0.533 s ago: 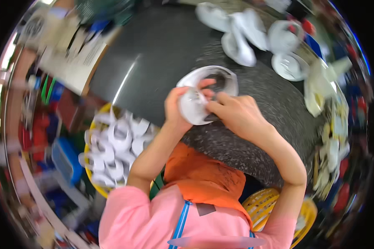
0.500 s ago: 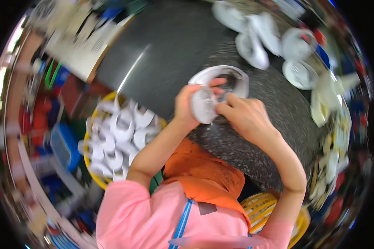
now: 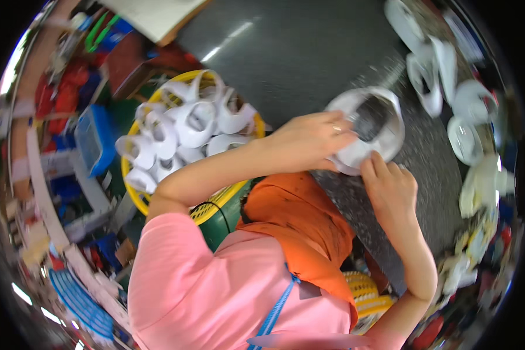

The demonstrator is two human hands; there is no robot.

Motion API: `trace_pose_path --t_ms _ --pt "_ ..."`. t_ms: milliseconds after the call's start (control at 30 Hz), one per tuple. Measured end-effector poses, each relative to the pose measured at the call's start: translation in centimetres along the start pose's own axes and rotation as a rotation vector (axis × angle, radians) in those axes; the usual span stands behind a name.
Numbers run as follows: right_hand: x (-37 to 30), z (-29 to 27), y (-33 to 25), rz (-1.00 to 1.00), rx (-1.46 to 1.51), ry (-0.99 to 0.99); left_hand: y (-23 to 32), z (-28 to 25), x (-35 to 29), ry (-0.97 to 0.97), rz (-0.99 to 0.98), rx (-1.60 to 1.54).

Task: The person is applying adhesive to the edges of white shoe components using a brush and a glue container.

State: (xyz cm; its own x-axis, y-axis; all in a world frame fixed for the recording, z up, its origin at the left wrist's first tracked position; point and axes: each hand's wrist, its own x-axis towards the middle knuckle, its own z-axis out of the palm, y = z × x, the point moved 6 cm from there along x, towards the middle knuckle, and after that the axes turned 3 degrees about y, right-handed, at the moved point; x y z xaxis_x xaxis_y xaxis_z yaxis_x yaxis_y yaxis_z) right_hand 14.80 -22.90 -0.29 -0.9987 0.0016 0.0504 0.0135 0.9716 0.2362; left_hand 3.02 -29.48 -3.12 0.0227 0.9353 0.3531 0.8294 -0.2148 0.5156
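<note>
A white ring-shaped plastic piece with a wide oval opening is over the dark speckled tabletop. My left hand reaches across to its left side, fingers closed on the rim; some fingertips are hidden behind the piece. My right hand pinches the lower rim between thumb and fingers. The small white disc held earlier cannot be told apart now. To the left, a yellow basket holds several similar white pieces, under and beside my left forearm.
Several long white shell-like pieces lie at the table's far right. Near them are clear round covers and pale yellowish parts. A blue bin stands beyond the basket. Another yellow basket sits below my right arm.
The view has swung, so the basket and table items appear shifted. My hands have gone from a small white disc to the ring-shaped piece, the left at its side, the right at its lower rim.
</note>
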Motion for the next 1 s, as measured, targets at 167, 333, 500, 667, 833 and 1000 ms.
trace_pose_path --t_ms 167,333,500,667,833,1000 --pt "-1.0 -0.3 1.4 0.040 0.094 0.029 1.3 1.8 -0.8 0.017 0.033 0.064" --pt "-1.8 -0.6 3.4 0.074 0.230 0.082 3.6 2.3 0.6 0.012 0.140 0.288" --pt "-3.7 -0.9 3.1 0.111 0.257 0.120 5.4 3.4 0.9 -0.079 0.197 0.354" --pt "-13.0 -2.4 12.8 0.801 0.537 0.456 6.3 2.9 1.5 -0.170 0.276 0.541" --pt "-26.7 0.2 22.7 1.467 0.643 0.380 6.9 1.6 4.0 -0.082 0.240 0.457" --pt "-31.3 -0.7 25.9 1.253 0.296 0.905 9.1 -0.7 8.4 -0.069 0.369 0.415"
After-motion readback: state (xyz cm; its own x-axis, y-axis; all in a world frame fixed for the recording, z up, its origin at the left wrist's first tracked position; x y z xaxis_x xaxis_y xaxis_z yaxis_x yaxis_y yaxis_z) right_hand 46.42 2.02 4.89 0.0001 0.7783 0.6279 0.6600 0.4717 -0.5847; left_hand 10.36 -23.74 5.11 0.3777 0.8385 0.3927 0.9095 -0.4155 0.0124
